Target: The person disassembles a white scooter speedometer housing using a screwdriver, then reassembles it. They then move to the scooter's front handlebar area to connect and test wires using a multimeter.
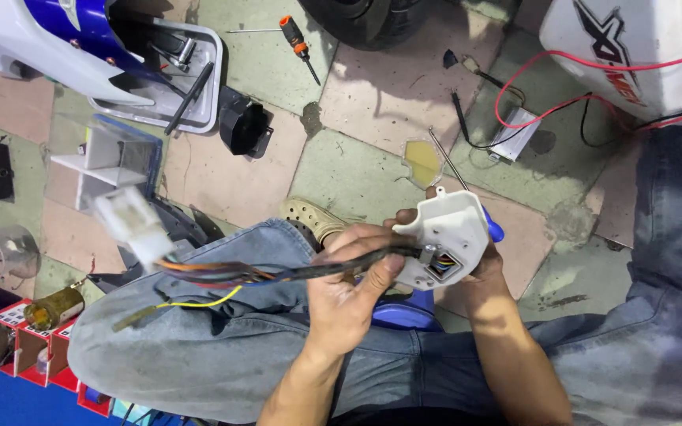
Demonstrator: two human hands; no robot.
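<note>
We are holding the white housing (450,230) over our lap, our right hand (479,268) closing around its far side, fingers wrapped onto it. Our left hand (349,288) is gripping the black-sleeved harness (278,272) just beside the housing's socket (442,264), thumb and fingers pinching the sleeve. The harness is trailing left across our knee to one white plug (132,225), blurred in the air.

We are judging that the coloured leads could strain or pull out at the socket if we tug by the sleeve, and the swinging plug could knock against something.

We are counting one housing, one harness, one plug, one loose yellow wire (195,302), one screwdriver (300,47) on the floor (372,95), and one grey tray (199,87).
</note>
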